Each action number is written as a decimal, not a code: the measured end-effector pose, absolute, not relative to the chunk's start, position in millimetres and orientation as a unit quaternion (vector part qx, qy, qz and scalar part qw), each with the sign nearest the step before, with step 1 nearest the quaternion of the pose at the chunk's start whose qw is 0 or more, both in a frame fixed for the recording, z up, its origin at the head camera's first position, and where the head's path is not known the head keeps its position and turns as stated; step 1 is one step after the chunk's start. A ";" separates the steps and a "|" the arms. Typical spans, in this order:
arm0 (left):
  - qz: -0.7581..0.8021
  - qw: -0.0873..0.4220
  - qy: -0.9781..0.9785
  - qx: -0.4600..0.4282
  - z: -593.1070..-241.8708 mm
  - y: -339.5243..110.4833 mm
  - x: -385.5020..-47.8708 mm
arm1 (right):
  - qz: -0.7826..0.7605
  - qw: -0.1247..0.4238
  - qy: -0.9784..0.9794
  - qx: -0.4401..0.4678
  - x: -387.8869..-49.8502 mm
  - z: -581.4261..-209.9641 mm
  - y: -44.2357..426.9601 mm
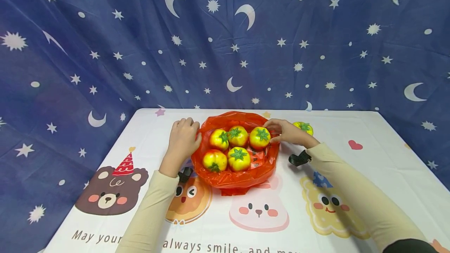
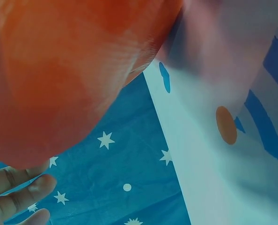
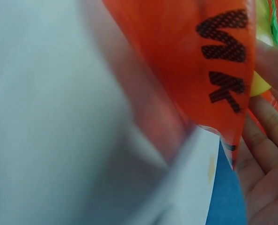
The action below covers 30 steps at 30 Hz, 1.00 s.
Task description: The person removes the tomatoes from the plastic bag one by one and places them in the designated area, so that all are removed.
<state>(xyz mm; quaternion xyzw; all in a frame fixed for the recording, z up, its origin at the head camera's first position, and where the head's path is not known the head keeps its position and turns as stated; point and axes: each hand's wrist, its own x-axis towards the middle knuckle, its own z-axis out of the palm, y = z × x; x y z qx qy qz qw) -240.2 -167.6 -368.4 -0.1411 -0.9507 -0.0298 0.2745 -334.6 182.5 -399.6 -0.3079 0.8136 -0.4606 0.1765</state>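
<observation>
Bag (image 1: pixel 230 181) on white tablecloth (image 1: pixel 337 128), curtain (image 1: pixel 197 59) behind; left grip (image 1: pixel 183 137) holds rim (image 1: pixel 233 117), right grip (image 1: pixel 289 131) fruit (image 1: pixel 259 139).

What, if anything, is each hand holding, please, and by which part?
The left hand seems to hold the red bag by its left rim. The right hand is at the right side of a tomato; whether it grips cannot be told.

Starry blue backdrop (image 1: pixel 197 22), white table (image 1: pixel 334 126)

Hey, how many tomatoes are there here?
6. In the bag: back left tomato, back middle, back right, front left, front right. The sixth is on the table, partly hidden behind the right hand. More could be hidden underneath.
</observation>
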 end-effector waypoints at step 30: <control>-0.034 0.274 -0.951 -0.138 -367.4 -167.4 -239.8 | -0.433 0.168 0.831 -0.307 -333.0 -401.2 182.1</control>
